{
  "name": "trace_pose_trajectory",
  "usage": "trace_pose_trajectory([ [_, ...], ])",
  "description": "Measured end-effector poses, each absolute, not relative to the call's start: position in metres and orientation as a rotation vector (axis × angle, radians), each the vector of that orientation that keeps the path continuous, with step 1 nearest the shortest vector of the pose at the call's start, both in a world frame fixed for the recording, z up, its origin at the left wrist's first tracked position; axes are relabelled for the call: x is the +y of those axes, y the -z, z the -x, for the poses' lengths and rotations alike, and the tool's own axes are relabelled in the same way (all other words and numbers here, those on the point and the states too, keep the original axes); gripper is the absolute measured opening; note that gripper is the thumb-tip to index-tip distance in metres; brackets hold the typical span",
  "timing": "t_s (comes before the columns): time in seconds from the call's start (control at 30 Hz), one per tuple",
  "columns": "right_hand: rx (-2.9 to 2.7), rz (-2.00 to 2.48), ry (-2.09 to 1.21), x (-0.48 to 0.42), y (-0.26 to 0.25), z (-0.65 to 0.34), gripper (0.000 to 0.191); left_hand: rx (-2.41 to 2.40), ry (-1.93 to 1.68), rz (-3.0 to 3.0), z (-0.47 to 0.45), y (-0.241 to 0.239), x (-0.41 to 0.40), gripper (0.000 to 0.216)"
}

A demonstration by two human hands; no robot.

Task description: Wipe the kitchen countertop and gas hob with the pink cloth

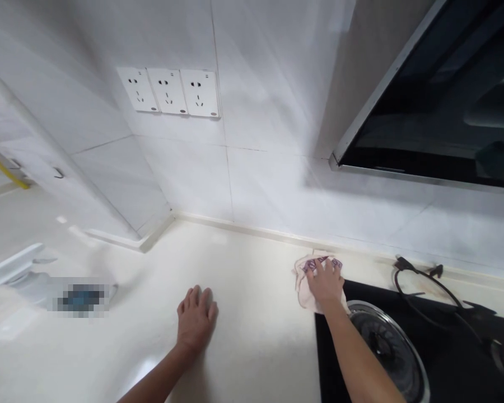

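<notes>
My right hand (326, 282) presses a pale pink cloth (306, 298) with dark purple print against the white countertop (252, 280). The cloth lies close to the wall strip, at the back left corner of the black cooktop (453, 358). Its fingers bend over the cloth, and the palm hides part of it. Farther left, my left hand (196, 319) rests palm down on the counter, fingers slightly apart and holding nothing. Beneath my right forearm, the cooktop carries a round lid with a shiny metal rim (414, 341), partly hidden by the arm.
A black power cord (434, 288) with a plug lies along the back right. Wall sockets (168, 92) sit above the counter. A dark glass panel (437, 95) juts out at upper right. At left are a white object (14, 266) and a blurred-out patch (82, 298).
</notes>
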State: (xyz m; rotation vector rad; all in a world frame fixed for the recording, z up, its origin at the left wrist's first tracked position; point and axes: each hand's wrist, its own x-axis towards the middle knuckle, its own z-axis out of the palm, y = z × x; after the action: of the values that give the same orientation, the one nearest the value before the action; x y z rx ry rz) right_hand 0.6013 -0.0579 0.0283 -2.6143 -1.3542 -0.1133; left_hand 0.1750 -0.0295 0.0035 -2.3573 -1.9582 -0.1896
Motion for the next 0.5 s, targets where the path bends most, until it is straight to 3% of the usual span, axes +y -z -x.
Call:
trace_pose_trajectory([
  [0.23,-1.459,2.550,0.171,-0.079,-0.035,-0.568,0.052,-1.994,0.241,2.385,-0.176,-0.008,-0.030,0.048],
  [0.37,-1.600,2.460,0.175,-0.157,-0.030,-0.532,0.051,-1.999,0.260,2.375,-0.176,-0.008,-0.030,0.048],
  [0.5,-1.718,2.277,0.241,-0.261,0.009,-0.507,0.047,-1.975,0.289,2.367,-0.175,-0.005,-0.028,0.046],
])
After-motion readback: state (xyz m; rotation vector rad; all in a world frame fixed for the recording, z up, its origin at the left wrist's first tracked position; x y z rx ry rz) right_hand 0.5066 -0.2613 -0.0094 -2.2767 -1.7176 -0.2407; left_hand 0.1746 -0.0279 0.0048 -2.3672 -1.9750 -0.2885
